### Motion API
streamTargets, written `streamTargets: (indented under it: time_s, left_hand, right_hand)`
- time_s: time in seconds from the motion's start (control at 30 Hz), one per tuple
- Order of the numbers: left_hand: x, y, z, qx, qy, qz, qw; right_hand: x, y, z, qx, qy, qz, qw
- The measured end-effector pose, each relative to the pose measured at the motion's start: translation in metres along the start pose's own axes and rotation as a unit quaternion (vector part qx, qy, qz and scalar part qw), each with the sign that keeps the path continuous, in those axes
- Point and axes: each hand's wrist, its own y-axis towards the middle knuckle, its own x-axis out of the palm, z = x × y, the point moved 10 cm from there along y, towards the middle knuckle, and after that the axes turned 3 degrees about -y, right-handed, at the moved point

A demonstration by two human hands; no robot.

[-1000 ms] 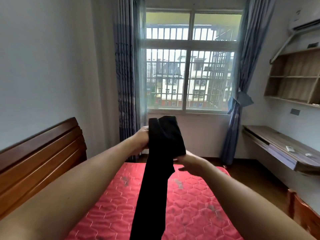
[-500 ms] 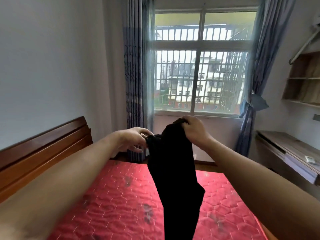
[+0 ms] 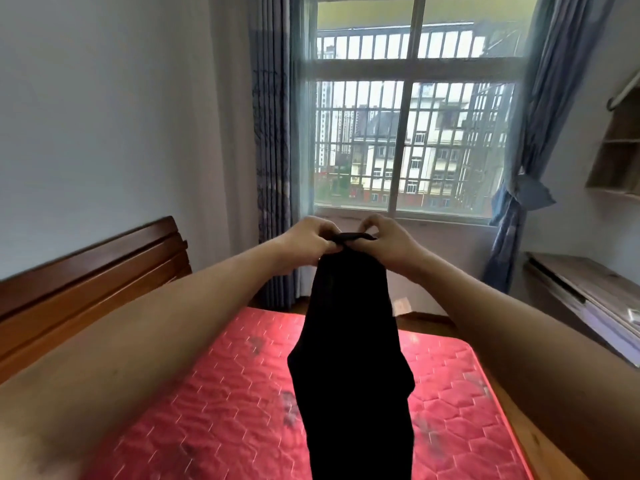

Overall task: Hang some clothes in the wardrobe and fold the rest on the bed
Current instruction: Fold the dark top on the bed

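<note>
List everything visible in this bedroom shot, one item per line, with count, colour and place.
black cloth garment: one, black, hanging in mid-air from both hands over the mattress
red quilted mattress: one, red, below the garment
wooden headboard: one, brown, left
barred window: one, white frame, centre back
blue-grey curtains: two, either side of the window
wooden wall desk: one, brown, right
wooden wall shelf: one, brown, upper right
left hand: one, pinching the garment's top edge
right hand: one, pinching the same edge
</note>
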Motion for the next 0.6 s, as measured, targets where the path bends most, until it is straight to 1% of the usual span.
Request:
streamTargets:
  time_s: [0.07, 0.1, 0.2, 0.27, 0.33, 0.4, 0.43, 0.53, 0.6]
  left_hand:
    - [-0.005, 0.002, -0.003, -0.010, 0.009, 0.021, 1.000]
    - [-0.009, 0.002, -0.004, -0.018, 0.004, 0.033, 0.999]
    - [-0.032, 0.002, -0.012, -0.042, -0.040, 0.091, 0.994]
    - [-0.054, -0.001, -0.018, -0.046, -0.039, 0.135, 0.989]
    - [-0.074, -0.007, -0.024, -0.051, -0.024, 0.157, 0.986]
    - [-0.093, -0.015, -0.032, -0.060, -0.011, 0.167, 0.984]
    - [-0.103, -0.020, -0.037, -0.066, -0.011, 0.171, 0.983]
    - [-0.135, -0.032, -0.057, -0.077, -0.020, 0.180, 0.981]
    - [-0.155, -0.036, -0.070, -0.073, -0.009, 0.164, 0.984]
  right_hand:
    - [0.027, -0.011, 0.028, 0.037, 0.070, -0.081, 0.994]
    - [0.043, -0.017, 0.040, 0.050, 0.077, -0.118, 0.989]
    - [0.100, -0.034, 0.072, 0.086, 0.062, -0.202, 0.974]
    - [0.137, -0.042, 0.084, 0.095, 0.025, -0.225, 0.969]
    - [0.167, -0.042, 0.086, 0.073, -0.052, -0.207, 0.974]
    - [0.184, -0.037, 0.084, 0.059, -0.156, -0.151, 0.974]
    - [0.188, -0.034, 0.082, 0.062, -0.175, -0.124, 0.975]
    - [0.196, -0.019, 0.077, 0.078, -0.168, -0.055, 0.981]
    - [0.200, -0.009, 0.073, 0.081, -0.149, -0.021, 0.985]
